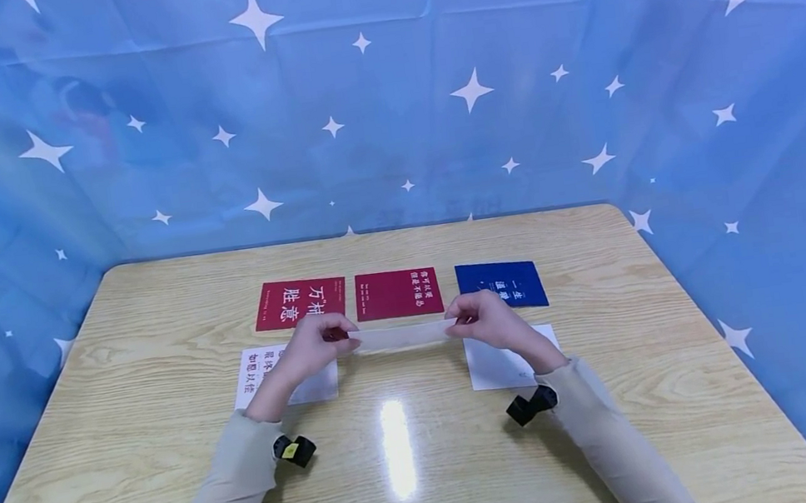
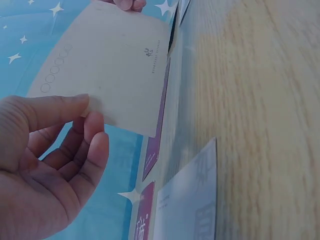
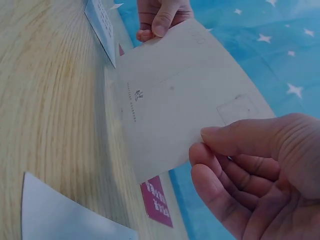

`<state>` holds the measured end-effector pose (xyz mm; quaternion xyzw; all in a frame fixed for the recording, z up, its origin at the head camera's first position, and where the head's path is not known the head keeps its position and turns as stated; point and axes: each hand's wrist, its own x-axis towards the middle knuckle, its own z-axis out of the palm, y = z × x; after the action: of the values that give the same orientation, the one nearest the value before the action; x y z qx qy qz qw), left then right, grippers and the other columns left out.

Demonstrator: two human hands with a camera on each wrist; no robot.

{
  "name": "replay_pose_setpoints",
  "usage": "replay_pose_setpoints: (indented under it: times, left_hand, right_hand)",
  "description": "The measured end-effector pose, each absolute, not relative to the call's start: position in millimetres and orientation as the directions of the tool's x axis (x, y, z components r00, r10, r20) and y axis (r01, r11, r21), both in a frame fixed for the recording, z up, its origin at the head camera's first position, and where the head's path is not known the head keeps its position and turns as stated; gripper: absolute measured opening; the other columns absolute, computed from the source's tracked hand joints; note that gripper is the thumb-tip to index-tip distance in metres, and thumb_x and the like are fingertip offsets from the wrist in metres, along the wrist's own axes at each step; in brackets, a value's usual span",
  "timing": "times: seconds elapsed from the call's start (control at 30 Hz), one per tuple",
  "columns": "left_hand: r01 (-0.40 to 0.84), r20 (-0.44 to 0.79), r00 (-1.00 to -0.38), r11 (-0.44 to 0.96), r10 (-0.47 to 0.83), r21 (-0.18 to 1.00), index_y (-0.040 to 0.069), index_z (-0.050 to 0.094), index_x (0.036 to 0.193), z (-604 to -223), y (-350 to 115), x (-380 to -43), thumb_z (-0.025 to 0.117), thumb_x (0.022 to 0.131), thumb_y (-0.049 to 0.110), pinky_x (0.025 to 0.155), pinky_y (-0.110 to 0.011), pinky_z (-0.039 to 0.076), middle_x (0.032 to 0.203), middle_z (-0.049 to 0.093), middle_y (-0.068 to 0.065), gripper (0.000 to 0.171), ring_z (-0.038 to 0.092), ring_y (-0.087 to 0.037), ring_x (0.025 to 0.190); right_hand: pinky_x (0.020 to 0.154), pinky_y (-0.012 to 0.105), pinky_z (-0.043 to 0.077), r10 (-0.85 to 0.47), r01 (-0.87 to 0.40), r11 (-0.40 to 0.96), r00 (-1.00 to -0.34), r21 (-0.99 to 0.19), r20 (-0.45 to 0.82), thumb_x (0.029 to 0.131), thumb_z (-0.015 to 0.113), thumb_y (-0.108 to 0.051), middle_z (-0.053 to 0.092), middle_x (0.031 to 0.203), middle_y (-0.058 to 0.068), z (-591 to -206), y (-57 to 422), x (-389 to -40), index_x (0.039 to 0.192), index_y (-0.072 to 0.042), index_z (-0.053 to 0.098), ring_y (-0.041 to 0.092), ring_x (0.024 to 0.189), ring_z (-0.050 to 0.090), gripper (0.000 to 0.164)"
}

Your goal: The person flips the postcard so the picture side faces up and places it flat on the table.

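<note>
A white postcard (image 1: pixel 402 336) is held up above the table, seen nearly edge-on in the head view. Its side facing the wrist cameras has a row of small circles, a stamp box and a little printed emblem. My left hand (image 1: pixel 315 346) pinches one short end between thumb and fingers; in the left wrist view the same hand (image 2: pixel 60 155) shows its thumb along the card's edge. My right hand (image 1: pixel 489 323) pinches the opposite end, also plain in the right wrist view, where the hand (image 3: pixel 260 170) has its thumb on the card.
Behind the hands lie a red card (image 1: pixel 274 305), another red card (image 1: pixel 398 294) and a blue card (image 1: pixel 477 276) in a row. White cards (image 1: pixel 317 386) (image 1: pixel 496 366) lie under each forearm side. A starry blue curtain (image 1: pixel 387 119) stands behind the wooden table (image 1: pixel 171 456).
</note>
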<state>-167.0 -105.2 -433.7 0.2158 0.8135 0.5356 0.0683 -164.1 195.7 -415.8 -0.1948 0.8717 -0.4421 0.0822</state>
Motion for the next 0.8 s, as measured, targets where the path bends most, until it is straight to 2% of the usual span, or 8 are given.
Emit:
replay_pose_setpoints:
  times: [0.17, 0.27, 0.4, 0.57, 0.8]
  left_hand:
    - [0.266, 0.109, -0.891, 0.313, 0.44, 0.912, -0.003, 0.069, 0.09, -431.5, -108.9, -166.4, 0.065, 0.082, -0.005, 0.069, -0.023, 0.051, 0.088, 0.068, -0.012, 0.01, 0.06, -0.018, 0.079]
    - [0.233, 0.082, -0.89, 0.293, 0.449, 0.927, -0.001, 0.071, 0.093, -431.9, -112.1, -166.3, 0.061, 0.084, -0.006, 0.069, -0.024, 0.05, 0.093, 0.069, -0.013, 0.014, 0.06, -0.018, 0.079]
    - [0.199, 0.051, -0.89, 0.284, 0.454, 0.938, -0.001, 0.071, 0.096, -435.1, -113.3, -165.2, 0.064, 0.085, -0.001, 0.068, -0.025, 0.051, 0.096, 0.068, -0.014, 0.014, 0.061, -0.019, 0.079]
    - [0.217, 0.065, -0.895, 0.304, 0.441, 0.928, -0.001, 0.069, 0.1, -440.8, -109.9, -162.9, 0.07, 0.08, -0.002, 0.073, -0.026, 0.052, 0.098, 0.066, -0.013, 0.021, 0.062, -0.02, 0.083]
    - [0.234, 0.077, -0.902, 0.331, 0.425, 0.914, -0.004, 0.065, 0.105, -445.6, -105.7, -159.2, 0.072, 0.074, -0.006, 0.07, -0.025, 0.052, 0.101, 0.062, -0.015, 0.031, 0.061, -0.02, 0.08]
  right_hand:
    - [0.062, 0.021, 0.049, -0.441, -0.293, 0.496, -0.896, -0.817, 0.053, 0.081, 0.066, 0.005, 0.066, 0.084, 0.009, -413.3, 200.2, -161.3, 0.086, 0.002, 0.068, 0.015, 0.072, 0.056, 0.006]
    - [0.062, 0.02, 0.048, -0.459, -0.293, 0.477, -0.887, -0.828, 0.05, 0.082, 0.062, 0.009, 0.067, 0.091, 0.013, -413.1, 202.7, -160.0, 0.088, 0.002, 0.07, 0.015, 0.073, 0.056, 0.012]
    - [0.06, 0.02, 0.046, -0.476, -0.301, 0.454, -0.877, -0.839, 0.057, 0.084, 0.058, 0.011, 0.066, 0.097, 0.018, -414.9, 204.3, -157.9, 0.09, 0.003, 0.07, 0.019, 0.076, 0.055, 0.015]
    - [0.069, 0.021, 0.051, -0.471, -0.27, 0.43, -0.881, -0.861, 0.041, 0.081, 0.066, 0.006, 0.065, 0.096, 0.017, -417.5, 202.3, -153.5, 0.094, 0.004, 0.069, 0.019, 0.08, 0.058, 0.013]
    - [0.075, 0.028, 0.054, -0.462, -0.252, 0.436, -0.886, -0.864, 0.026, 0.074, 0.075, 0.004, 0.058, 0.097, 0.016, -426.1, 200.2, -148.2, 0.099, 0.005, 0.067, 0.024, 0.082, 0.057, 0.027]
